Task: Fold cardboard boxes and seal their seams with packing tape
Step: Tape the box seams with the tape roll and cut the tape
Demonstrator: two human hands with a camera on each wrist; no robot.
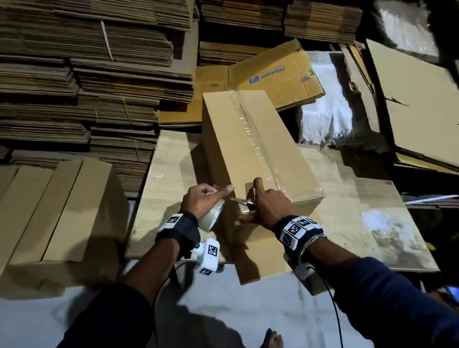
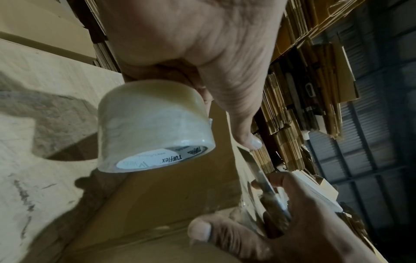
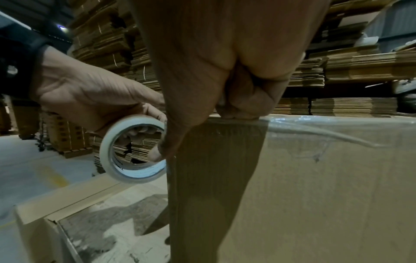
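Stacked flat cartons wall the pale wooden worktable where, we judge, we are cutting the tape at its near edge: left hand grips the clear tape roll, right hand clasps a blade against the brown taped cardboard box, next slicing then pressing flat.
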